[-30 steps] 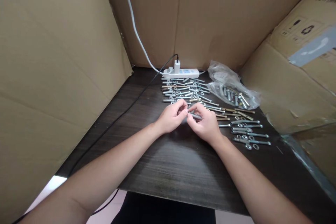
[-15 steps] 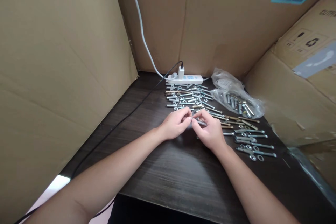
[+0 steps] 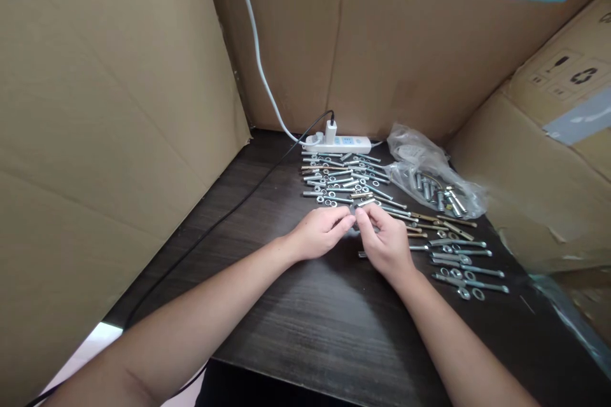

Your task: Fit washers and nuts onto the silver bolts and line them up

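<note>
My left hand (image 3: 321,230) and my right hand (image 3: 384,240) meet above the dark table, thumbs and fingertips pinched together. Between the fingertips sits a small grey metal part (image 3: 354,210), mostly covered, so its exact kind is hidden. Just beyond the fingers lie rows of bolts (image 3: 340,190), metal sleeves (image 3: 365,201), nuts and washers (image 3: 327,202). To the right of my right hand are more long bolts (image 3: 487,270) and loose flat washers (image 3: 478,294). The end of a metal piece (image 3: 363,255) shows beside my right palm.
A white power strip (image 3: 353,144) with a plugged-in charger (image 3: 330,133) lies behind the hardware. A clear plastic bag (image 3: 420,156) holds more metal parts. A black cable (image 3: 224,213) crosses the table (image 3: 305,324). Cardboard boxes (image 3: 114,89) stand around it.
My hands remain together, with the fingers shifted. The grey rod-like piece visible under my right fingers earlier is now largely hidden. The view has shifted slightly.
</note>
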Tool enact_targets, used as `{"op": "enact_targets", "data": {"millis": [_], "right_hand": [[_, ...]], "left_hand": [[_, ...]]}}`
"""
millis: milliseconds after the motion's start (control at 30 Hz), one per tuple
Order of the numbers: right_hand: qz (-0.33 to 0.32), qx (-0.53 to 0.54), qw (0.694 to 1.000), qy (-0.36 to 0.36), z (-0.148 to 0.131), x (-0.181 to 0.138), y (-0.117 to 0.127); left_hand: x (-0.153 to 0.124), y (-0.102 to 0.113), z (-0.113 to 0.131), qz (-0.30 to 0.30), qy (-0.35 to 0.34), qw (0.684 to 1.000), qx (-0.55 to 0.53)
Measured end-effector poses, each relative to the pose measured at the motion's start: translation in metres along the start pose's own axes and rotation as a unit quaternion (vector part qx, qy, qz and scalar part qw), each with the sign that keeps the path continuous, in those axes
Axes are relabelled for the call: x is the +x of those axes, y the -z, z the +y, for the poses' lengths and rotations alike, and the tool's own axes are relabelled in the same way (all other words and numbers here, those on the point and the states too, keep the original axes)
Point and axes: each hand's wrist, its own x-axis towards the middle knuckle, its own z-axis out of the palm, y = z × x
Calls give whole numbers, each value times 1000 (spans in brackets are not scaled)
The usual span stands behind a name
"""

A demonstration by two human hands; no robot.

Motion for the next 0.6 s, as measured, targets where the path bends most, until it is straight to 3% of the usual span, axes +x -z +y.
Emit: {"op": "enact_targets", "data": {"millis": [600], "right_hand": [[10, -9, 1000, 4, 6, 1, -3]], "left_hand": [[-1, 1, 2, -18, -26, 999, 26]]}}
